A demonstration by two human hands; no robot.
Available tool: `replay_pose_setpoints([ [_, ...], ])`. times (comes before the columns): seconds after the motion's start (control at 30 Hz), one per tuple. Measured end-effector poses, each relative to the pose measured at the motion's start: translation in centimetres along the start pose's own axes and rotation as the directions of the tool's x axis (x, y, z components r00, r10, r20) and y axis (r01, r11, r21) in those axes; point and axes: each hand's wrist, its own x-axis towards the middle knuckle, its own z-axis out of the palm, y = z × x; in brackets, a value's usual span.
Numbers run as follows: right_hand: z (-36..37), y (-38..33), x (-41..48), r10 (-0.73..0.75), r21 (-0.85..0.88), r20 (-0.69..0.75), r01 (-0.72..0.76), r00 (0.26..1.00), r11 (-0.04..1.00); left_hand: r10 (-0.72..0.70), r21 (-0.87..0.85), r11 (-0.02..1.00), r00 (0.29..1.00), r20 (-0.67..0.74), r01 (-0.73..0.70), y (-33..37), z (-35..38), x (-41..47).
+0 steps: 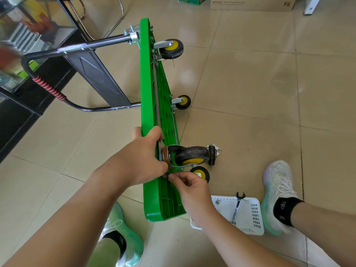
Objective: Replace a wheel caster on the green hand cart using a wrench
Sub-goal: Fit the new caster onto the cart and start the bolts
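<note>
**Both hands at the near caster of the cart**

The green hand cart (152, 89) stands on its long edge on the tiled floor (240, 83). Its underside, with the wheels, faces to your right, and its handle (49, 87) reaches out to the left.

Your left hand (143, 158) grips the upper edge of the deck near the end closest to you. The thumb is on the left face and the fingers are curled over onto the ribbed underside.

Just beside this hand is the near caster (190, 156), a black wheel with a yellow hub; its plate is against the deck. Your right hand (189, 189) is directly below it. Thumb and forefinger are closed together on a small metal part (168, 175) at the lower corner of the caster plate. I cannot tell if this part is a nut or a bolt.

A loose caster (212, 156) lies on the floor just behind the near caster, apart from the cart. Another wheel (200, 173) shows below, close to your right hand. Two more casters (171, 48) (183, 102) sit at the far end of the deck.

The wrench (237, 208) is not in any hand. It lies on a white plastic tray (224, 209) on the floor, between your right wrist and your right shoe (277, 197). Its open end points over the far edge of the tray.
</note>
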Motion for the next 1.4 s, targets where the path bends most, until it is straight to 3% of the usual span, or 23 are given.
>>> replay_pose_setpoints([
  [0.9, 0.05, -0.14, 0.15, 0.04, 0.088, 0.048, -0.044, 0.998, 0.995, 0.03, -0.029, 0.999, 0.999, 0.025, -0.029, -0.39, -0.17, 0.08],
  [1.07, -0.17, -0.19, 0.24, 0.02, -0.005, 0.039, -0.02, 0.999, 1.0, 0.033, -0.035, 0.999, 0.999, 0.022, -0.033, -0.34, -0.2, 0.0],
  [1.17, 0.01, -0.11, 0.12, 0.055, 0.091, 0.038, -0.059, 0.998, 0.994, 0.032, -0.031, 0.999, 0.999, 0.026, -0.031, -0.44, -0.18, 0.01],
  [1.4, 0.21, -0.59, 0.11, 0.063, 0.093, 0.033, -0.066, 0.997, 0.993, 0.028, -0.03, 0.999, 0.999, 0.021, -0.027, -0.45, -0.23, 0.06],
])
